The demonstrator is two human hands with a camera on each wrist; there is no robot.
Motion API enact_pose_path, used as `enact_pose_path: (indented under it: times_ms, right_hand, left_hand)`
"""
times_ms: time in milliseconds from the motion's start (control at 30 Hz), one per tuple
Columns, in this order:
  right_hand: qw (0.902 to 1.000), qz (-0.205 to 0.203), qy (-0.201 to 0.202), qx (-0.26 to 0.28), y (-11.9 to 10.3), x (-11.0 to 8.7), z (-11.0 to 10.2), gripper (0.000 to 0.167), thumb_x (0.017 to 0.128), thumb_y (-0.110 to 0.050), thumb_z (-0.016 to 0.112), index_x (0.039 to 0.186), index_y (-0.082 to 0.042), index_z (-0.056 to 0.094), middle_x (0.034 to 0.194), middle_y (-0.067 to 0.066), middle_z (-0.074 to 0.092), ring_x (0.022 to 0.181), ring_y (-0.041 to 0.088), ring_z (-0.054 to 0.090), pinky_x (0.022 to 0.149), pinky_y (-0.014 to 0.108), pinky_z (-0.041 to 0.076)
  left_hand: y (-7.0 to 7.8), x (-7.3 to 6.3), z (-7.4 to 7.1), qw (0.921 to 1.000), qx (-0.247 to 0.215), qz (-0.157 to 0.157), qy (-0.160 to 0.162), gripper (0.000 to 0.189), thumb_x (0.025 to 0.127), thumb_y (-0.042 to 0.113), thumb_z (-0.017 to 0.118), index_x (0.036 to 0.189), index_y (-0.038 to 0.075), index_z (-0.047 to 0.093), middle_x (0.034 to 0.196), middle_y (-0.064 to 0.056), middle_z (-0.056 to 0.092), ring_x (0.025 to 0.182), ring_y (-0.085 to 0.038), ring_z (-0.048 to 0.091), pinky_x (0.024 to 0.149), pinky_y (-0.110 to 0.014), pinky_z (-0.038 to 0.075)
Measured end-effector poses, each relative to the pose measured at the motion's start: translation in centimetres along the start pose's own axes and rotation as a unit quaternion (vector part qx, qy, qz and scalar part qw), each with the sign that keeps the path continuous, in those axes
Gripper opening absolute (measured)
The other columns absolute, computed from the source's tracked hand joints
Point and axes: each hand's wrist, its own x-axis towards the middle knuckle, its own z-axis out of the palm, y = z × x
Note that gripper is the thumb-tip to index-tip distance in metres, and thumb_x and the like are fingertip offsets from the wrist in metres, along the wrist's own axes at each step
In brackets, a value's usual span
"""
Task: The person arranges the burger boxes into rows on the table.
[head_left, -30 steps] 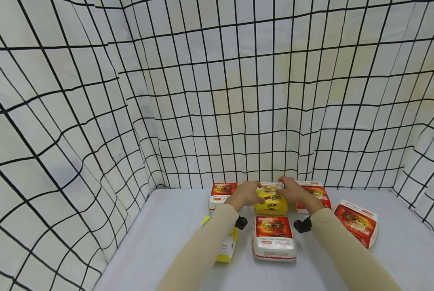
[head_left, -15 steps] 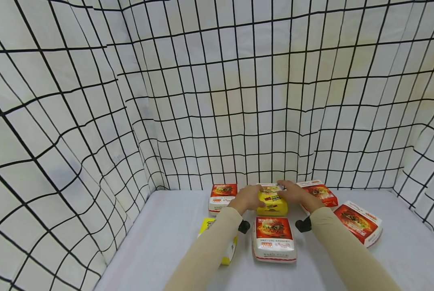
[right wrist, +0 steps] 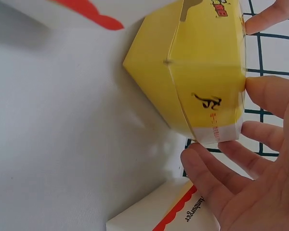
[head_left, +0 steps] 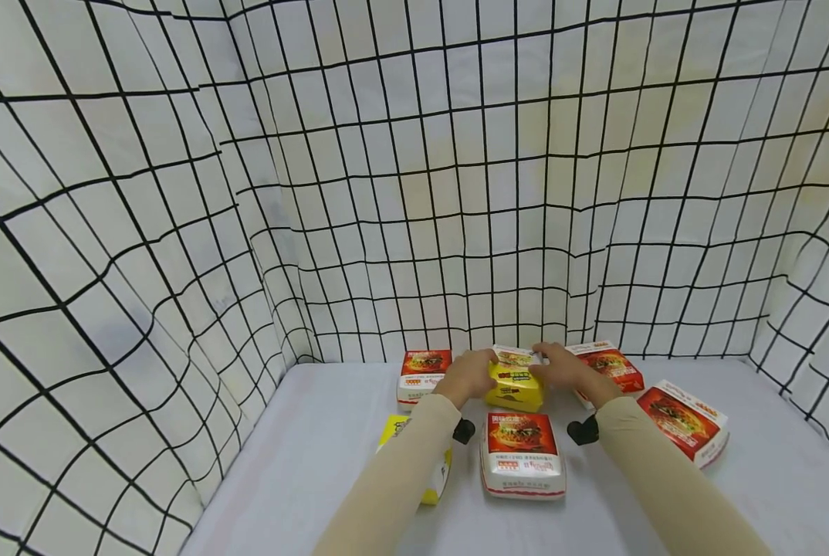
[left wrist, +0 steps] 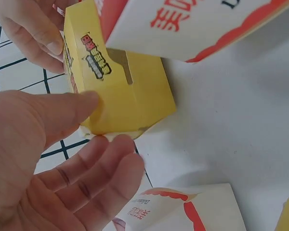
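Note:
A yellow burger box (head_left: 515,388) with a white, picture-printed part stands in the back row on the white table. My left hand (head_left: 468,377) holds its left side; in the left wrist view the thumb lies on the yellow face (left wrist: 120,108) and the fingers are bent at the side edge. On the opposite side my right hand (head_left: 563,368) holds the same box, its thumb at the upper edge and fingertips along the end panel (right wrist: 214,108). Directly in front of it sits a red-and-white burger box (head_left: 523,457), apart from both hands.
One red-and-white box (head_left: 423,377) stands behind the left hand, another (head_left: 610,367) beyond the right hand. A third (head_left: 684,421) lies angled farther right. My left sleeve partly covers another yellow box (head_left: 439,477). Black-gridded white cloth walls (head_left: 414,193) enclose the table (head_left: 282,463).
Both hands have settled onto the yellow box, which has turned slightly. The two red boxes at the right shifted a little rightward early on, then stayed put.

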Motion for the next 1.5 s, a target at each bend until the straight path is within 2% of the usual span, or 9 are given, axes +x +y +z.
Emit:
enact_pose_path:
  times_ms: [200,367,533,767,1133,1367,1500]
  right_hand:
    - [1.0000,0.000,-0.002,-0.004,0.2,-0.2,-0.1,0.060,0.103,-0.025,0.057,0.151,0.008,0.039,0.141,0.035,0.046,0.130,0.049,0.048,0.109,0.063,0.040]
    - [0.9998,0.020,-0.004,-0.003,0.1,-0.3,0.1,0.062,0.103,-0.029,0.059,0.151,0.005,0.040,0.139,0.034,0.045,0.128,0.047,0.050,0.108,0.063,0.042]
    - [0.9995,0.028,-0.007,-0.012,0.5,-0.1,0.3,0.064,0.102,-0.032,0.060,0.150,0.005,0.041,0.138,0.035,0.044,0.125,0.045,0.052,0.106,0.064,0.043]
    - [0.9985,0.027,-0.016,-0.046,0.8,0.1,0.5,0.068,0.102,-0.036,0.060,0.150,0.008,0.038,0.142,0.037,0.044,0.131,0.050,0.049,0.110,0.065,0.039]
    - [0.9981,0.016,0.000,-0.060,0.2,-0.5,0.6,0.063,0.100,-0.032,0.062,0.143,0.011,0.044,0.136,0.037,0.051,0.124,0.049,0.055,0.105,0.063,0.044]
    - [0.9982,0.017,-0.003,-0.058,0.4,-0.9,0.8,0.057,0.102,-0.031,0.059,0.140,0.010,0.048,0.137,0.032,0.058,0.127,0.048,0.056,0.105,0.062,0.045]
    - [0.9982,0.013,0.001,-0.059,0.3,-1.1,0.8,0.054,0.102,-0.029,0.059,0.137,0.010,0.051,0.133,0.031,0.061,0.121,0.044,0.060,0.102,0.061,0.047]
  left_hand:
    - [0.0,0.2,0.1,0.9996,0.024,-0.003,0.017,0.043,0.095,0.019,0.072,0.137,0.017,0.063,0.136,-0.004,0.068,0.122,-0.027,0.062,0.095,-0.044,0.054]
    - [0.0,0.2,0.1,0.9996,0.023,-0.011,0.015,0.044,0.095,0.021,0.070,0.138,0.018,0.063,0.134,-0.004,0.068,0.119,-0.027,0.064,0.094,-0.044,0.054]
    - [0.2,0.1,0.1,0.9996,0.023,-0.015,0.000,0.049,0.097,0.035,0.069,0.141,0.018,0.060,0.132,-0.005,0.069,0.114,-0.026,0.067,0.093,-0.043,0.054]
    - [0.3,0.3,0.2,0.9991,0.033,-0.019,-0.020,0.064,0.093,0.054,0.069,0.144,0.017,0.057,0.128,-0.005,0.070,0.104,-0.023,0.067,0.088,-0.040,0.054]
    - [0.3,0.5,0.8,0.9980,0.045,-0.033,-0.031,0.085,0.084,0.070,0.069,0.150,0.019,0.050,0.145,-0.011,0.058,0.125,-0.031,0.059,0.098,-0.048,0.053]
    - [0.4,0.5,0.7,0.9979,0.031,-0.034,-0.046,0.085,0.085,0.064,0.072,0.153,0.020,0.047,0.151,-0.012,0.054,0.136,-0.033,0.052,0.105,-0.052,0.049]
    - [0.4,0.5,0.6,0.9977,0.027,-0.030,-0.054,0.082,0.087,0.060,0.073,0.154,0.022,0.046,0.153,-0.010,0.052,0.139,-0.031,0.050,0.107,-0.052,0.048]
